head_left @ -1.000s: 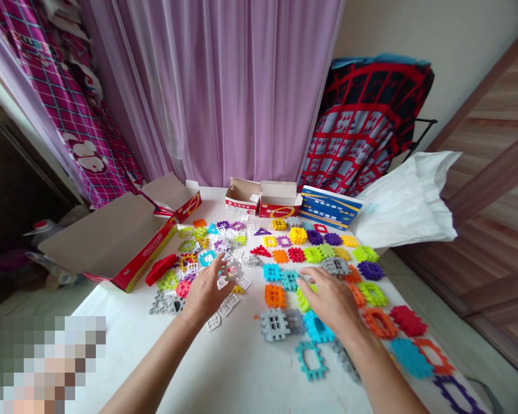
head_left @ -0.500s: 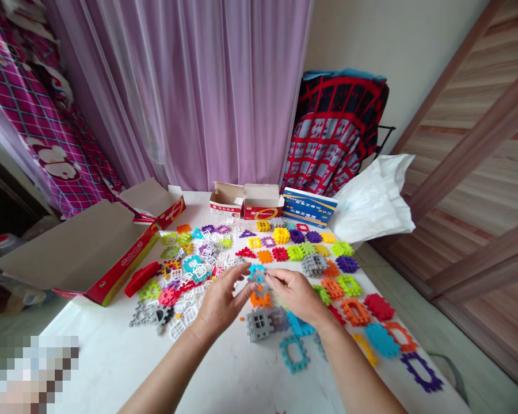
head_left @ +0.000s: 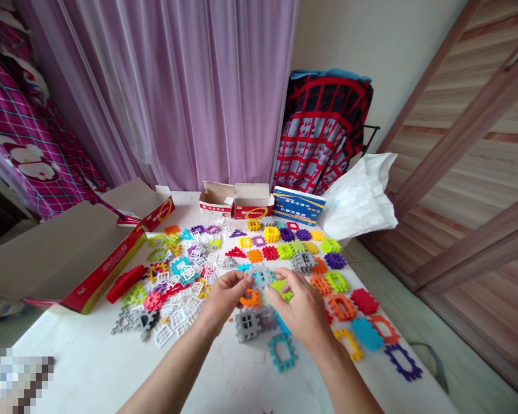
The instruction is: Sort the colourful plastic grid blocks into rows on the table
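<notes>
My left hand (head_left: 225, 294) pinches the left edge of a light grey toothed building panel (head_left: 262, 276) between thumb and fingertips. Light blue shows in the panel's middle. Close to its right side is my right hand (head_left: 301, 303), thumb and fingers apart, with a lime green toothed panel (head_left: 281, 289) seen in the gap between them. Whether that hand touches the grey panel I cannot tell. Below the hands lie an orange panel (head_left: 251, 298), a grey block with a window (head_left: 247, 325) and a teal toothed frame (head_left: 282, 353).
White window pieces (head_left: 178, 315) are heaped with coloured parts on the left. Rows of toothed panels, among them a purple frame (head_left: 403, 362), cover the right side. Open red cartons (head_left: 107, 270), a blue box (head_left: 299, 206) and a white bag (head_left: 359, 198) stand around them.
My left hand has gone from open to pinching the grey panel. My right hand's fingers, pinched together before, have spread apart. The camera view has turned slightly right.
</notes>
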Tool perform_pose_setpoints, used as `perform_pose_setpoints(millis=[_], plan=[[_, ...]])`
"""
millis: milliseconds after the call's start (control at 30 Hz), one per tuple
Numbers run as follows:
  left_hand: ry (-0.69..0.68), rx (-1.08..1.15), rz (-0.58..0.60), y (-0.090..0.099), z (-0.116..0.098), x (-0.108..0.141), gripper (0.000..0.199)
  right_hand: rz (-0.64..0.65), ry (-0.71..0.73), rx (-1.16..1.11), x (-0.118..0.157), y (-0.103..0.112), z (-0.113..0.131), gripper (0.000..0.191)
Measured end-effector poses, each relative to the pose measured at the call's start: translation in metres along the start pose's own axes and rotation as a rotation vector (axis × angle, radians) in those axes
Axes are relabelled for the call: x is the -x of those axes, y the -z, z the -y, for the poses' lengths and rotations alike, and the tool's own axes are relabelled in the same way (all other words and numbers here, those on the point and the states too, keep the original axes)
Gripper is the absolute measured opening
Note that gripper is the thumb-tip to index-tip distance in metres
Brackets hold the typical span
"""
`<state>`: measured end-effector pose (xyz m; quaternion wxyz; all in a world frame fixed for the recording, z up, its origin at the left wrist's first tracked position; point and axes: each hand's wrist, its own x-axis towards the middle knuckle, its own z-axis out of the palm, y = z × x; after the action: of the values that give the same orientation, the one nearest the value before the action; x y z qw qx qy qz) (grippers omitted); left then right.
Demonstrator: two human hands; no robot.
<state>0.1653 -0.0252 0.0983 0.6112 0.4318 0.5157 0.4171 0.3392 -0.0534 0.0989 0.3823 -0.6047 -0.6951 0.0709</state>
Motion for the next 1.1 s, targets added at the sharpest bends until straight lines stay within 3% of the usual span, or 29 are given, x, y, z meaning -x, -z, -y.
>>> perform_pose_setpoints(millis=[233,533,633,767,900,967,1100], plan=[[0.027,-0.006,0.009,-0.003,0.004,0.004,0.054,-0.02,0.049,0.246,0.014,-0.01,0.012,0.033],[0.024,-0.075,0.098,0.01,0.011,0.013,0.05,0.053,-0.072,0.105,0.019,-0.021,0.021,0.026],[-0.028,-0.15,0.09,0.014,0.008,0.018,0.051,0.048,-0.138,0.067,0.016,-0.01,0.008,0.029],[-0.178,-0.232,-0.125,0.038,0.013,0.022,0.059,-0.106,-0.393,0.096,0.013,0.034,-0.045,0.041],[-0.317,-0.421,-0.397,0.082,0.044,0.024,0.055,-0.175,-0.512,0.171,0.027,0.077,-0.096,0.048],[-0.342,-0.506,-0.479,0.101,0.066,0.026,0.052,-0.149,-0.529,0.222,0.04,0.085,-0.107,0.049],[-0.354,-0.675,-0.499,0.118,0.097,0.03,0.045,-0.054,-0.513,0.291,0.068,0.079,-0.106,0.045]])
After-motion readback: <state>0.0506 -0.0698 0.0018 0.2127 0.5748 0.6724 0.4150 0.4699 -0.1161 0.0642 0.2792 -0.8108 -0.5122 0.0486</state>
